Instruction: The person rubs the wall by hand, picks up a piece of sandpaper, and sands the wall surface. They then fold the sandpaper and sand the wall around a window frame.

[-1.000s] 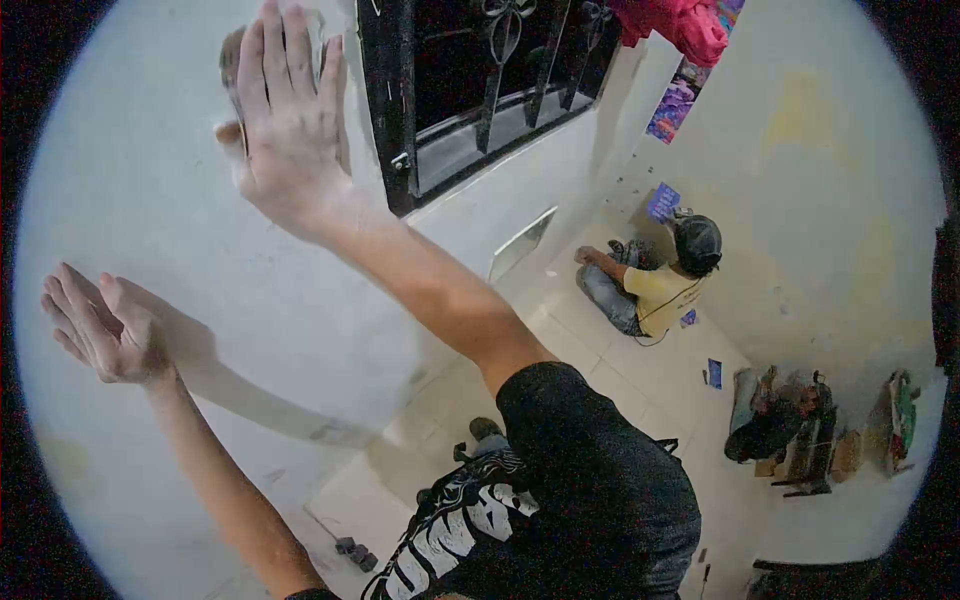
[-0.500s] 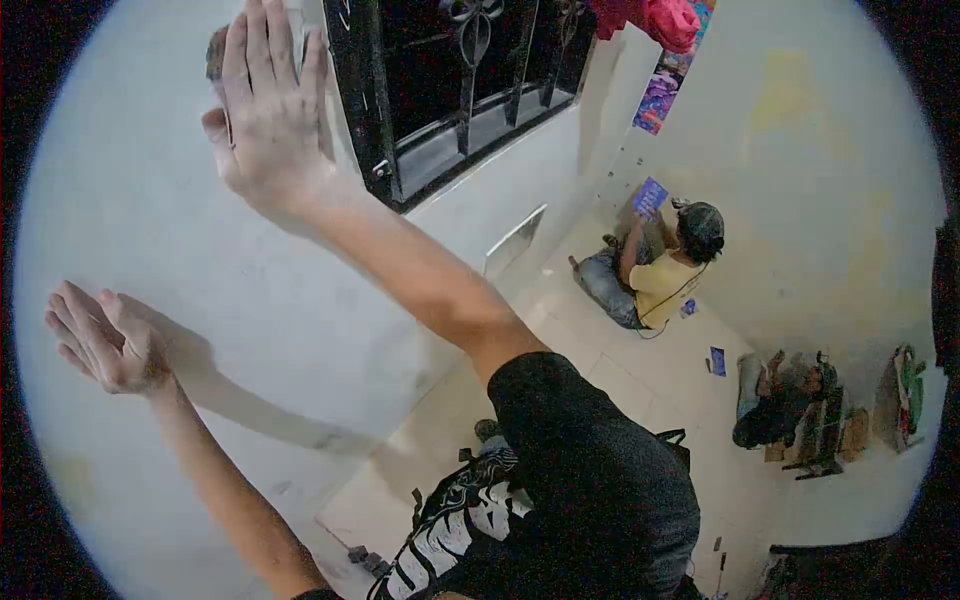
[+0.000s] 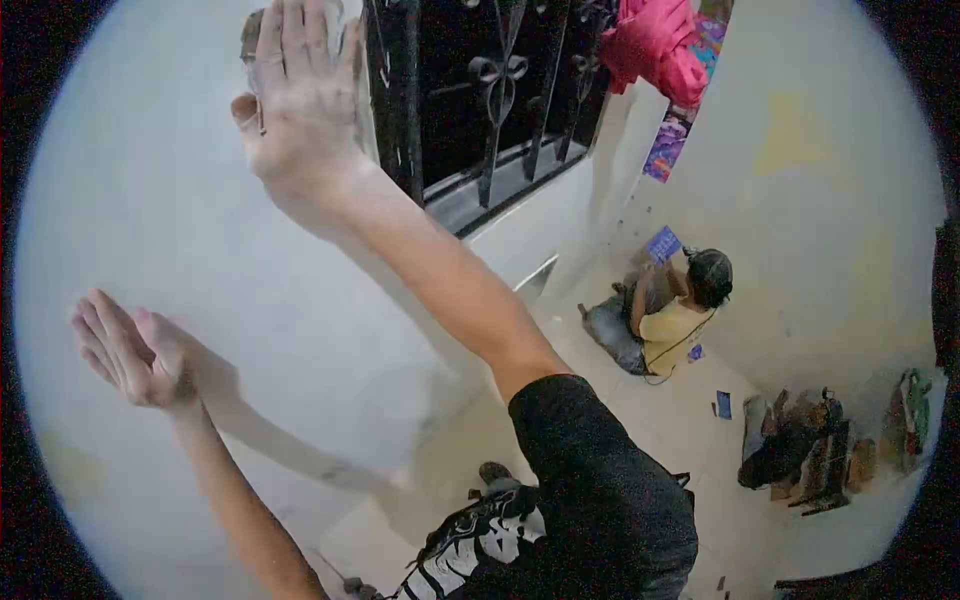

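My right hand (image 3: 310, 120) is raised against the pale wall beside the window, its long fingers stretched out together over a flat grey-brown sheet (image 3: 252, 36). An edge of this sheet shows past the fingers, and a thin dark line runs by the thumb; most of it is hidden under the palm. Pale dust coats the hand and wrist. Lower down on the left, my left hand (image 3: 135, 355) rests at the wall with nothing in it. Its fingers are extended, the thumb stands apart, and its shadow falls to the right.
A black-grilled window (image 3: 500, 110) adjoins my right hand. Pink cloth (image 3: 665, 50) hangs at its far side. Below, a person (image 3: 675, 320) sits on the floor holding a purple-blue sheet (image 3: 663, 245). Assorted items (image 3: 800, 440) lie by the right-hand wall.
The view has tilted, so the window, cloth and seated person appear lower. My right hand has slid slightly up along the wall beside the window; my left hand keeps its pose.
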A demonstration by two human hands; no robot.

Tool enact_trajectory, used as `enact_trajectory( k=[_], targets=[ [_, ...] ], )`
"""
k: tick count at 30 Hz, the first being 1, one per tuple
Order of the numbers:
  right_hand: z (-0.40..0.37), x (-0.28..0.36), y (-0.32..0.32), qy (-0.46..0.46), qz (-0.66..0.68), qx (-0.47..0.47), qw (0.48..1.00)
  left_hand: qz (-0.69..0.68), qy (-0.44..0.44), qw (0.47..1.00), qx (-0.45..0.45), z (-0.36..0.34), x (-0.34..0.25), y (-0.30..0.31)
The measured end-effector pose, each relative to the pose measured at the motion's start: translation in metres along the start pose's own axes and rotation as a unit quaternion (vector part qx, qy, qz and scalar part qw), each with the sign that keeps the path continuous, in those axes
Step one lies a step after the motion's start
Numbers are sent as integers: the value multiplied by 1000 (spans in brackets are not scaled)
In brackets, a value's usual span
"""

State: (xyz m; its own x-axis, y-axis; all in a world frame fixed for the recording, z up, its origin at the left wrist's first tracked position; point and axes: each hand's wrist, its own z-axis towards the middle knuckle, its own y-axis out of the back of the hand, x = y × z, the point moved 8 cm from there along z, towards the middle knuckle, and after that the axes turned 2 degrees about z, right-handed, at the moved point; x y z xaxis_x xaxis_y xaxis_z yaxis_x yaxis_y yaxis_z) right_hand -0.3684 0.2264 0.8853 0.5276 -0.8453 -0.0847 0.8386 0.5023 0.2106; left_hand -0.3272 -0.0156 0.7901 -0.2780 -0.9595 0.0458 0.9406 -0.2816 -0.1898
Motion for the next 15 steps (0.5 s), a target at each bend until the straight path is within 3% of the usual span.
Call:
enact_trajectory(
  k=[2,7,10,15],
  targets=[
    [4,-1,-1,8,0,-1,1000,-16,11,1000,-4,-10,7,-4],
    [-92,1,-45,-5,43,110,993,0,28,999,29,-21,8,-8],
    [-111,0,-51,10,20,130,991,1,21,1000,21,-27,9,-11],
    [-70,-3,-41,58,0,30,998,7,23,999,23,-36,12,-20]
  ],
)
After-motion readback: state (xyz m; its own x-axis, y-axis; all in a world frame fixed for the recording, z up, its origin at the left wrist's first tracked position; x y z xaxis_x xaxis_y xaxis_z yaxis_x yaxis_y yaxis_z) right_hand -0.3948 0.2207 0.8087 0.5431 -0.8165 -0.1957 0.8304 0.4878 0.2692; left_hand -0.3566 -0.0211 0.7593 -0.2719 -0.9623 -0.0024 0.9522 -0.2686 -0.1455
